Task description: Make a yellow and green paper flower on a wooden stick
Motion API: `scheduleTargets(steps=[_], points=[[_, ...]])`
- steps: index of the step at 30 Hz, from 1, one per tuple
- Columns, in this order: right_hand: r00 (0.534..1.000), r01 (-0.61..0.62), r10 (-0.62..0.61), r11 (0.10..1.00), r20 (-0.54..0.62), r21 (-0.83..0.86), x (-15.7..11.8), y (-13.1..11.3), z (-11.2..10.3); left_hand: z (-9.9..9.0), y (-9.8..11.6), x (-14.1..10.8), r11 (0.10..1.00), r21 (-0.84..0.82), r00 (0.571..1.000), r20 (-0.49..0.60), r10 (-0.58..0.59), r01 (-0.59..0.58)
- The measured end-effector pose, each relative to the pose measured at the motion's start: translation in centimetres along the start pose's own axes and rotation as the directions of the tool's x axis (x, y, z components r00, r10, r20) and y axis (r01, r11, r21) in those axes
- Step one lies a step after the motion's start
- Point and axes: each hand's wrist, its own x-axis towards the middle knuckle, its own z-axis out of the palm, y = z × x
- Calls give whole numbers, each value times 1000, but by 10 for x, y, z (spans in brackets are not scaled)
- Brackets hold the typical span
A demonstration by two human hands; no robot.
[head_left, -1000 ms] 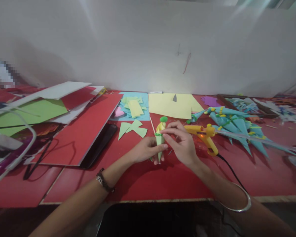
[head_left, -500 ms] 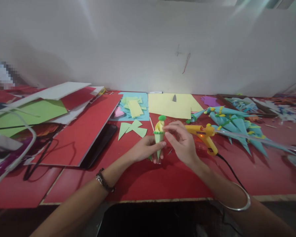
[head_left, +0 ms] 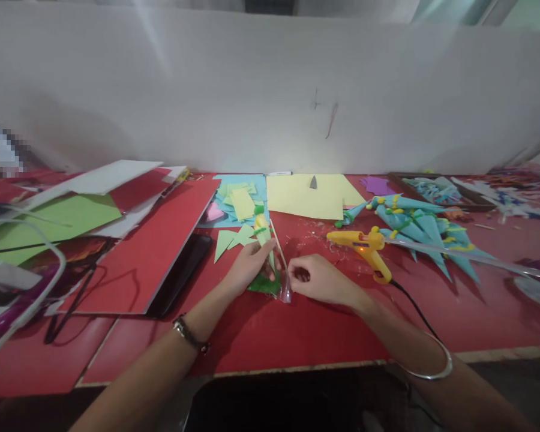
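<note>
My left hand (head_left: 252,264) holds a small pale green paper cone (head_left: 265,235) with a yellow top, a green band and a green pompom at its tip. Under that hand lies a clear plastic bag with dark green material (head_left: 263,284) inside. The fingers of my right hand (head_left: 312,279) are pinched at the bag's clear edge (head_left: 286,291). A thin pale stick (head_left: 278,243) lies slanted between my two hands. To the right, a yellow glue gun (head_left: 364,245) with a glowing orange light rests on the red table (head_left: 324,336).
Teal paper cones (head_left: 423,228) are piled at the right. Pale green triangles (head_left: 225,244), paper pieces (head_left: 243,203) and a yellow sheet (head_left: 301,197) lie behind my hands. A red board (head_left: 148,246) leans over a black item (head_left: 184,273) at left.
The cone has moved left and tilted in my left hand. My right hand has left the cone's top and come down to the plastic bag, its fingers now closed.
</note>
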Motion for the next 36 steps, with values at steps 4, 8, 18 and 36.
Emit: scheduleTargets(steps=[4,8,18,36], points=[[1000,14,-15,997,16,73,0,-1,-2,0,-2,1,1000,-18,1000,-26,-7,7],[1000,-17,16,987,8,158,3,1,0,0,-4,2,997,-75,1000,-24,-7,5],[997,50,-58,990,59,129,4,-3,1,2,-6,3,999,-38,996,-87,-23,20],[1000,10,-10,998,-4,61,10,4,11,4,-7,4,998,-47,994,-105,-38,33]])
